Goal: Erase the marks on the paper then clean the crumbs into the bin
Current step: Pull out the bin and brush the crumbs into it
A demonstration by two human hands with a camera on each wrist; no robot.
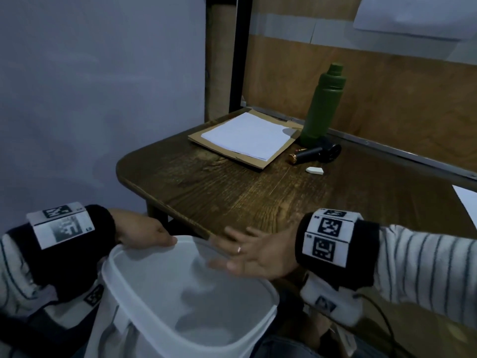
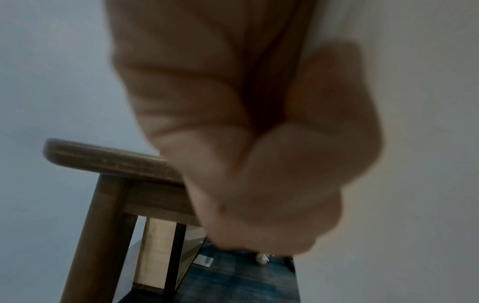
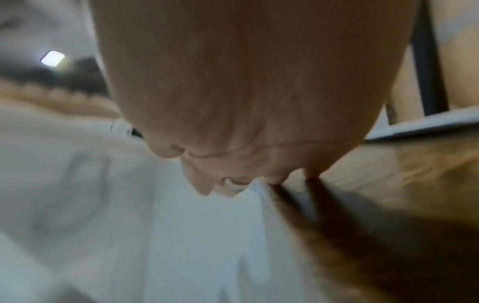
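In the head view the left hand (image 1: 140,232) curls over the far rim of the white bin (image 1: 268,303) and grips it, so that the bin stays just under the near edge of the table (image 1: 232,192). I think it is held there so that whatever leaves the edge falls inside. The right hand (image 1: 254,250) is spread flat with straight fingers, palm down, at the table edge and partly above the bin mouth; it holds nothing and looks to be sweeping crumbs off the wood (the crumbs themselves are too small to see). The paper (image 1: 247,135) lies on a sheet of cardboard (image 1: 281,148) at the back of the table, well apart from both hands, and no marks show on it from here, so I judge that the erasing is finished. The eraser (image 1: 314,170) rests alone on the wood, near a small black device (image 1: 318,152) and a green bottle (image 1: 324,104).

In the left wrist view the fingers (image 2: 272,174) are bent closely together against the pale wall of the bin (image 2: 414,143), which agrees with a firm grip on the rim. The table (image 2: 103,157) edge and one leg stand beside them.

In the right wrist view the picture is blurred. The right hand (image 3: 246,102) fills the upper part, its fingertips (image 3: 202,188) are near the table (image 3: 388,184) edge, and the pale inside of the bin (image 3: 181,246) lies below them
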